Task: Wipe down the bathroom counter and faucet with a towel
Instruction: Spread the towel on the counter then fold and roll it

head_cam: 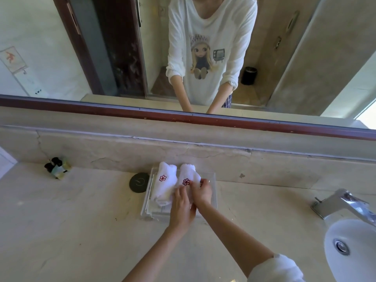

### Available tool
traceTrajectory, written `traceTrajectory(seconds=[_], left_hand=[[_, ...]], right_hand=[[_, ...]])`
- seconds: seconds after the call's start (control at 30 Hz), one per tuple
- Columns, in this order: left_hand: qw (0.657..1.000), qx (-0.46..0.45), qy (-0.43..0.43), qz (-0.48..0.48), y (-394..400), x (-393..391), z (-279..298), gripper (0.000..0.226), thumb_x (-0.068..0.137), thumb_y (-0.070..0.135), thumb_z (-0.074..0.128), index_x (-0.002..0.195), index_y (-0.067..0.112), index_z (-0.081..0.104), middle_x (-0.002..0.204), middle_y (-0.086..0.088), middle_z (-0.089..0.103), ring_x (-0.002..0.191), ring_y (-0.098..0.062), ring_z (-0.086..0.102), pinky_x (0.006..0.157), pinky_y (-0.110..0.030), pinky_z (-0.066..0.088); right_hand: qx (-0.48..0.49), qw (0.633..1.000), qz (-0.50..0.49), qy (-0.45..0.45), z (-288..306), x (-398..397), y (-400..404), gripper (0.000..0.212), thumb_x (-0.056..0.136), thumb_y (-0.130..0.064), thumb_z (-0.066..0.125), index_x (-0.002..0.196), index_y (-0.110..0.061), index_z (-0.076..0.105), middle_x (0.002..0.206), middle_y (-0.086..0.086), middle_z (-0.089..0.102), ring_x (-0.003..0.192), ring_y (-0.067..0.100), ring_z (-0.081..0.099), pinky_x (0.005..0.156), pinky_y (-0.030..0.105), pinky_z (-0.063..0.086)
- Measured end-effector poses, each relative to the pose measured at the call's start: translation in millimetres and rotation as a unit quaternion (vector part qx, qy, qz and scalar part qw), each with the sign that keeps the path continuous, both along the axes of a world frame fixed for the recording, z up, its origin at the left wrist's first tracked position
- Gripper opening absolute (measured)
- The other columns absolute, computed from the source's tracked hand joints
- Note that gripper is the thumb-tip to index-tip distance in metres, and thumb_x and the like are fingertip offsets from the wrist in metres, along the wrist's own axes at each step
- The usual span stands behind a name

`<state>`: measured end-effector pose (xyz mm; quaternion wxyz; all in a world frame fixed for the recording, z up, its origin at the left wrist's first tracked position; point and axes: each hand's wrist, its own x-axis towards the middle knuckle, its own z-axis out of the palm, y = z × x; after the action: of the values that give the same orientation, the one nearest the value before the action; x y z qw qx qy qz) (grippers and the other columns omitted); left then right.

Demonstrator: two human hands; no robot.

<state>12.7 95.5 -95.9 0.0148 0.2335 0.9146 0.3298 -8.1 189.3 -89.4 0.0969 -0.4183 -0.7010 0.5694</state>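
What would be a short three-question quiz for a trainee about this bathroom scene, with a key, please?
1. True or false: both rolled towels lie in the clear tray.
2. Which towel are the hands on? A) the left towel B) the right towel C) neither
3. Fill in: the faucet stands to the ____ of the tray, beside the sink.

Key:
1. True.
2. B: the right hand pinches it near the red flower, and the left hand rests against its near end.
3. Right.
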Motion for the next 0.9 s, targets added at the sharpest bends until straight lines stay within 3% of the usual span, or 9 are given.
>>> traceTrajectory(seconds=[0.17, 0.3, 0.4, 0.5, 0.6, 0.63, 0.7, 0.8, 0.9], left_hand=[[1.000, -0.004, 0.022, -0.021, -3, 6, 4, 0.070, 0.056, 0.006, 0.083, 0.115, 0.012, 0.045, 0.112, -0.010, 0.059, 0.098, -0.026, 0.064, 0.077, -0.031, 0.056], [0.997, -0.024, 0.061, -0.034, -2, 1, 6, 0.067, 0.049, 0.012, 0.086, 0.108, 0.011, 0.054, 0.102, -0.004, 0.061, 0.094, -0.020, 0.063, 0.074, -0.028, 0.057], [0.989, -0.067, 0.117, -0.056, -4, 1, 15, 0.081, 0.037, 0.026, 0.091, 0.104, 0.016, 0.048, 0.092, 0.001, 0.061, 0.094, -0.014, 0.046, 0.073, -0.025, 0.057], [0.983, -0.157, 0.091, -0.021, -8, -4, 20, 0.086, 0.040, 0.041, 0.087, 0.115, 0.016, 0.052, 0.112, -0.010, 0.062, 0.116, -0.027, 0.046, 0.093, -0.042, 0.050], [0.973, -0.229, 0.014, 0.007, -13, -9, 19, 0.085, 0.072, 0.054, 0.065, 0.144, 0.026, 0.030, 0.153, -0.019, 0.019, 0.145, -0.039, 0.009, 0.112, -0.061, 0.012], [0.974, -0.227, -0.006, 0.009, -14, -9, 17, 0.081, 0.078, 0.056, 0.058, 0.146, 0.029, 0.022, 0.156, -0.019, 0.006, 0.146, -0.038, -0.002, 0.113, -0.061, 0.006], [0.974, -0.225, 0.000, 0.013, -16, -8, 14, 0.078, 0.081, 0.058, 0.053, 0.146, 0.031, 0.019, 0.157, -0.018, -0.001, 0.146, -0.037, -0.009, 0.114, -0.059, 0.005], [0.967, -0.254, 0.005, -0.001, -15, -3, 14, 0.085, 0.078, 0.060, 0.056, 0.147, 0.027, 0.020, 0.156, -0.020, 0.005, 0.146, -0.039, -0.003, 0.114, -0.061, 0.009], [0.974, -0.226, 0.017, 0.001, -18, -5, 14, 0.094, 0.052, 0.060, 0.075, 0.134, 0.025, 0.046, 0.143, -0.022, 0.042, 0.137, -0.039, 0.034, 0.100, -0.067, 0.035]], right_hand=[[0.022, 1.000, 0.008, -0.006, 4, 6, 5, 0.036, 0.087, -0.023, 0.057, 0.119, -0.012, 0.045, 0.106, 0.007, 0.060, 0.092, 0.022, 0.058, 0.078, 0.031, 0.046], [0.209, 0.973, 0.083, -0.049, 2, 13, 6, 0.048, 0.089, -0.031, 0.057, 0.130, -0.016, 0.037, 0.123, 0.008, 0.050, 0.114, 0.026, 0.049, 0.089, 0.035, 0.043], [0.278, 0.954, 0.105, -0.034, 0, 19, 13, 0.038, 0.088, -0.031, 0.057, 0.121, -0.018, 0.042, 0.118, 0.004, 0.045, 0.110, 0.023, 0.046, 0.086, 0.031, 0.041], [0.260, 0.957, 0.125, -0.010, -7, 18, 15, 0.022, 0.091, -0.029, 0.055, 0.108, -0.015, 0.052, 0.110, 0.002, 0.050, 0.104, 0.022, 0.051, 0.080, 0.028, 0.041], [0.203, 0.973, 0.110, 0.022, -10, 18, 9, 0.022, 0.092, -0.033, 0.053, 0.103, -0.015, 0.054, 0.104, -0.004, 0.054, 0.103, 0.018, 0.054, 0.083, 0.029, 0.045], [0.194, 0.975, 0.105, 0.029, -11, 20, 7, 0.024, 0.091, -0.036, 0.054, 0.104, -0.017, 0.054, 0.104, -0.007, 0.054, 0.102, 0.016, 0.053, 0.084, 0.031, 0.046], [0.186, 0.975, 0.115, 0.045, -14, 22, 3, 0.028, 0.088, -0.038, 0.057, 0.108, -0.019, 0.052, 0.106, -0.010, 0.053, 0.101, 0.012, 0.052, 0.085, 0.030, 0.046], [0.178, 0.973, 0.136, 0.054, -17, 24, 0, 0.031, 0.086, -0.035, 0.060, 0.111, -0.021, 0.049, 0.109, -0.007, 0.053, 0.100, 0.011, 0.052, 0.084, 0.027, 0.045], [0.164, 0.977, 0.123, 0.064, -15, 24, 1, 0.026, 0.090, -0.032, 0.056, 0.112, -0.020, 0.048, 0.110, -0.007, 0.053, 0.100, 0.012, 0.053, 0.084, 0.026, 0.045]])
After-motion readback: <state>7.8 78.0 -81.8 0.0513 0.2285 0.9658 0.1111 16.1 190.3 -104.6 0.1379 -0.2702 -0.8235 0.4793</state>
